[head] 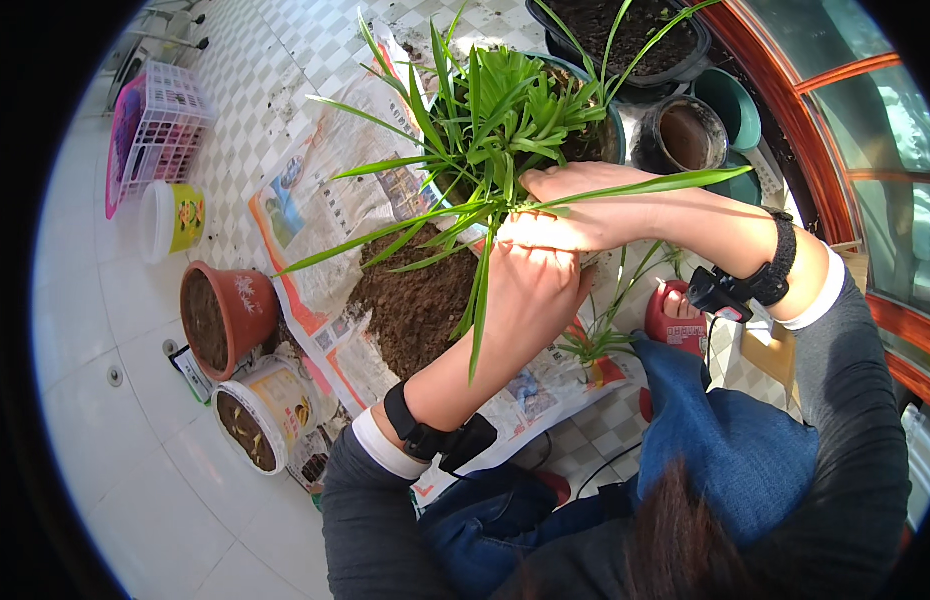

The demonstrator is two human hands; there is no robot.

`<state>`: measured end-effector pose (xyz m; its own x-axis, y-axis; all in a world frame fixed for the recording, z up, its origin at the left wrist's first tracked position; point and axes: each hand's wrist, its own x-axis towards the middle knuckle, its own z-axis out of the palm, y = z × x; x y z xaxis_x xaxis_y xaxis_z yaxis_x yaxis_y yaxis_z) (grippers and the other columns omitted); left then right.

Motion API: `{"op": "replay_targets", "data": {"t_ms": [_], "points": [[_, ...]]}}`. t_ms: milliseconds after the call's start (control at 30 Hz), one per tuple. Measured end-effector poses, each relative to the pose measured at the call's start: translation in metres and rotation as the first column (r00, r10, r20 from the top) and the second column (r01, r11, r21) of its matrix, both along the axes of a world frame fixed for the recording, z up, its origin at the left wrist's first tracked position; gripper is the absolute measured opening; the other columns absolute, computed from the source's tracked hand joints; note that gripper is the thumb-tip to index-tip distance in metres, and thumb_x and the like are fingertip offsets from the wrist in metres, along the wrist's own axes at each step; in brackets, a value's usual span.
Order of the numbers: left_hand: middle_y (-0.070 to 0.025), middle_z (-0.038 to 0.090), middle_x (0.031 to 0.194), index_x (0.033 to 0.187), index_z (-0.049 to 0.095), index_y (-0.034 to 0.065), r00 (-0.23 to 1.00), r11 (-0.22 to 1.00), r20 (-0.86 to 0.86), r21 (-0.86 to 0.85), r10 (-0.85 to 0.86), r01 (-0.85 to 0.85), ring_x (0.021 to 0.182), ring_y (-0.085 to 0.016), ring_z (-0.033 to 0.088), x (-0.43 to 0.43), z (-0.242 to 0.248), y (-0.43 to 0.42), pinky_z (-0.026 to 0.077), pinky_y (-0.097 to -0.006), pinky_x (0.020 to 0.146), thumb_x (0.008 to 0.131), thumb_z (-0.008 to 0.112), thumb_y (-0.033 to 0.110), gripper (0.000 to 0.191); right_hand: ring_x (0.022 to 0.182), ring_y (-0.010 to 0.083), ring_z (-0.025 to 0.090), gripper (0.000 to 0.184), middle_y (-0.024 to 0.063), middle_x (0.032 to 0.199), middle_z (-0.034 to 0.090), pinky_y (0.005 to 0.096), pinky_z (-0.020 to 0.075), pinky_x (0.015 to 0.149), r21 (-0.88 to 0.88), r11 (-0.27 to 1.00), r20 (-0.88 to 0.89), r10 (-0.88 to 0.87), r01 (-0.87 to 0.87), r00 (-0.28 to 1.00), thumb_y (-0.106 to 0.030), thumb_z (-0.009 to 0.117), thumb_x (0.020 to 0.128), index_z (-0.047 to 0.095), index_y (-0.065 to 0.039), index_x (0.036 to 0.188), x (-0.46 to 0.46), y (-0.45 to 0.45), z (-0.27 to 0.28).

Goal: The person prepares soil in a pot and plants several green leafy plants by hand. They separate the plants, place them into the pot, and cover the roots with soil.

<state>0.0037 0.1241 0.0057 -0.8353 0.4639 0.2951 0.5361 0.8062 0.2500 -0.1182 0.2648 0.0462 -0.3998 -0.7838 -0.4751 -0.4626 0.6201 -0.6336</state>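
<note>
A leafy green plant, which looks like a spider plant (502, 112), grows in a round blue-green pot (619, 135) in front of me. My left hand (536, 270) is curled at the near side of the plant, where long strap leaves fan out. From the right, my right hand (585, 206) reaches in just above it, its fingers bent around the base of the same leaves. The two hands touch, and their fingertips are mostly hidden by foliage and by each other. One long leaf crosses over my right wrist.
Loose brown soil (416, 300) is heaped on printed paper sheets (315, 202). A small loose plant (596, 341) lies near my knee. Left stand a terracotta-coloured pot (240, 315), soil-filled bucket (274, 409), white tub (161, 221) and plastic basket (169, 124). More pots (690, 135) line the window frame (810, 135).
</note>
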Motion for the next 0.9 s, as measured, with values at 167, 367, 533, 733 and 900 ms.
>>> {"op": "replay_targets", "data": {"t_ms": [167,367,533,733,900], "points": [[-0.0085,0.062,0.068,0.075,0.071,0.0061,0.998,0.998,-0.043,0.049,0.039,-0.037,0.063,-0.026,0.064,-0.012,-0.004,0.016,0.052,-0.042,0.06,0.075,0.082,0.035,0.031,0.102,0.0461,0.065,0.059,0.027,0.107,0.068,0.0507,0.0517,0.089,-0.033,0.999,-0.075,0.006,-0.009,0.997,-0.052,0.053,0.098,0.059,0.005,0.112,-0.001,0.002,0.0],[-0.0073,0.063,0.068,0.079,0.073,0.0064,0.981,0.994,-0.179,0.087,0.075,-0.061,0.062,-0.026,0.064,-0.016,-0.015,0.024,0.052,-0.0427,0.059,0.073,0.083,0.036,0.032,0.103,0.0455,0.065,0.052,0.0248,0.106,0.069,0.0509,0.0517,0.088,0.085,0.996,-0.038,0.02,-0.016,0.999,-0.05,0.053,0.098,0.064,0.0,0.107,0.0,-0.002,0.008],[-0.0093,0.064,0.069,0.099,0.07,-0.0013,0.986,0.987,-0.161,0.163,0.036,-0.01,0.063,-0.027,0.065,-0.026,-0.013,0.023,0.052,-0.0402,0.059,0.074,0.083,0.035,0.046,0.104,0.0413,0.065,0.039,0.0223,0.105,0.069,0.0457,0.0523,0.088,0.066,0.998,-0.128,0.017,-0.009,0.992,-0.035,0.057,0.098,0.067,0.001,0.109,-0.012,0.023,0.031],[-0.0187,0.068,0.08,0.125,0.056,-0.0155,0.994,0.995,0.108,0.096,0.027,-0.037,0.069,-0.03,0.069,-0.029,-0.001,0.017,0.056,-0.0391,0.063,0.073,0.085,0.036,0.078,0.098,0.028,0.07,0.025,0.0162,0.104,0.073,0.034,0.0541,0.088,-0.222,0.96,-0.427,-0.252,0.17,0.868,-0.015,0.063,0.096,0.072,0.003,0.11,-0.04,0.087,0.062],[-0.0247,0.07,0.095,0.13,0.054,-0.0139,0.939,0.995,0.343,0.092,-0.002,-0.031,0.087,-0.04,0.07,-0.037,0.011,0.015,0.057,-0.0448,0.079,0.078,0.082,0.041,0.08,0.086,0.012,0.068,0.039,0.0102,0.096,0.074,0.0304,0.0543,0.081,-0.03,0.863,-0.308,-0.488,0.505,0.817,-0.031,0.075,0.092,0.072,0.003,0.113,-0.074,0.11,0.05]]}}
